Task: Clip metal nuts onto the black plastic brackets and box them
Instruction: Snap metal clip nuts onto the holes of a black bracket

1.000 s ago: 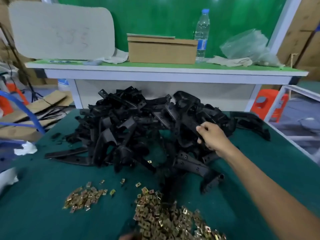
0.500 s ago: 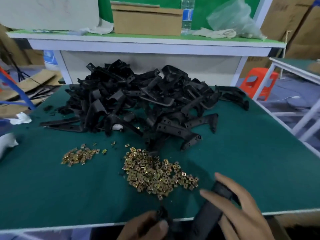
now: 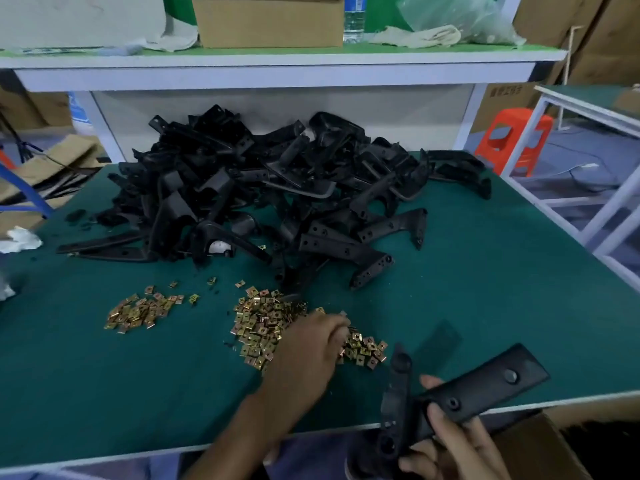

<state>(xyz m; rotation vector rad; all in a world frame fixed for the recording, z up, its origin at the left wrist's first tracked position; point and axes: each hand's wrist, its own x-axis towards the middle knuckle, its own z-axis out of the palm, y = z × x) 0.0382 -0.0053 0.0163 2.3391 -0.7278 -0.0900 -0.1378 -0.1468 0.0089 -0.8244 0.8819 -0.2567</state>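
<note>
**Two hands, one bracket: the nut pick begins**

One black bracket [image 3: 485, 389] is now out of the heap and held over the near right edge of the table [image 3: 104, 393]. My right hand [image 3: 453, 448] grips it from below, fingers and thumb wrapped about the junction of its two arms, the longer arm pointing right and far. A second ago that hand was far out in the bracket heap [image 3: 270, 181], closing on a piece. Half a second ago both hands met at the near edge with the bracket between them. Since then my left hand [image 3: 304, 355] has left the bracket and gone forward to the larger nut pile [image 3: 263, 320], just left of the bracket's shorter arm. Its fingers curl down into the brass pieces; whether they already pinch one I cannot tell, as the back of the hand hides the fingertips. A smaller nut pile [image 3: 142, 308] lies further left, well apart from both hands. In my judgement the bracket has been fetched and the fetch of a nut is in hand. No nut shows on the held bracket, so clipping is not yet done. An open carton [image 3: 540, 445] shows below the table edge at the near right, likely the place for finished pieces.
</note>
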